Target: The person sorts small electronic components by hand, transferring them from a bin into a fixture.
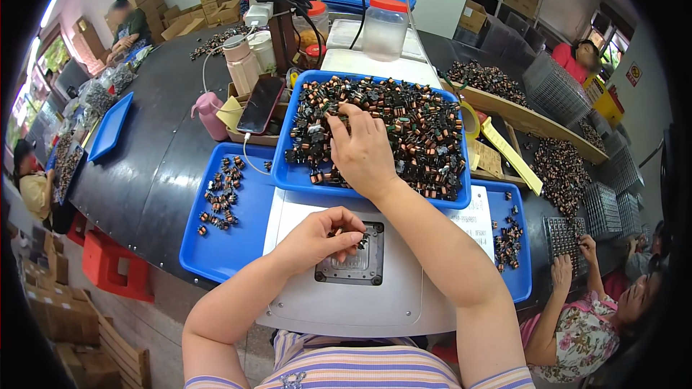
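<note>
Nearest the body, the left hand [317,236] is hovering over a grey machine housing [360,295], its fingers [344,229] pinching what looks like a small dark coil component right at the rim of the square metal fixture [353,263] set into that housing. The piece is tiny and mostly covered by the fingertips, so its exact seating cannot be told. Judging from this, the step in hand is loading a part into the fixture while the other hand fetches the next one.

Just beyond, the right hand [364,148] is reaching into a big blue tray [295,173] heaped with small copper-wound coils [418,130]. Its fingers are curling down into the pile near the tray's middle; whether they are already grasping a coil or only sorting is hidden by the hand itself. The next move probably calls for singling out one coil cleanly, turning it the right way, and bringing it back toward the fixture without dragging neighbours out of the heap.

To the left, a wider blue tray [216,245] is carrying a loose scatter of coils [220,198], and a few more are lying on the blue surface at the right [508,234]. Behind the heap, a phone [259,104] is leaning by a pink bottle [209,115]. Farther off on the dark counter [158,151], a clear jar with a red lid [383,25] is standing, and a co-worker's hand [562,270] at the right is working over a grid tray [562,234].
</note>
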Motion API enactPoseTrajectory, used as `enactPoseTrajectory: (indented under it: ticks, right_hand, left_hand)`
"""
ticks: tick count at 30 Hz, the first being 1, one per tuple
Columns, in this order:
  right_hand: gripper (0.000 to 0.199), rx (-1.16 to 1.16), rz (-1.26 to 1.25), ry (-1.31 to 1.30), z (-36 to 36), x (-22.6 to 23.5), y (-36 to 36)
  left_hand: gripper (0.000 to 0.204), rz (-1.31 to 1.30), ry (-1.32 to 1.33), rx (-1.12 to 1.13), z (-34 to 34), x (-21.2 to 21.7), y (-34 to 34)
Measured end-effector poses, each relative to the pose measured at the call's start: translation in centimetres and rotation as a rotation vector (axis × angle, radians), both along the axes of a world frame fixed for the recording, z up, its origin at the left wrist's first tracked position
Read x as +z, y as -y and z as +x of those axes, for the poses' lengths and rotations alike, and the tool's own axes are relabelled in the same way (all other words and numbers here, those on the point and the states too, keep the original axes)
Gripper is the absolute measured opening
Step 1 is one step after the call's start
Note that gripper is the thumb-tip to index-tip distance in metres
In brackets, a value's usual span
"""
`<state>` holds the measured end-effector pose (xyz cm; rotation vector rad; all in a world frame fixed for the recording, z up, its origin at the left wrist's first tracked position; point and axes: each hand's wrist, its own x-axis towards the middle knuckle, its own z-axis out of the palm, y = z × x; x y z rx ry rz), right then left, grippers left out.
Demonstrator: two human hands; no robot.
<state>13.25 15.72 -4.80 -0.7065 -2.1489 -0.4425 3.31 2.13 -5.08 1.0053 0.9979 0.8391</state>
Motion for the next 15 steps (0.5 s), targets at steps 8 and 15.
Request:
enactPoseTrajectory:
  ticks: [8,15]
  right_hand:
    - [0.019,0.354,-0.201,0.195,-0.2,0.5,0.7]
    - [0.048,0.367,-0.191,0.162,3.1,1.1,0.9]
  left_hand:
    - [0.015,0.021,-0.014,-0.025,-0.1,-0.1,0.0]
    - [0.015,0.046,-0.018,-0.047,-0.4,-0.5,0.1]
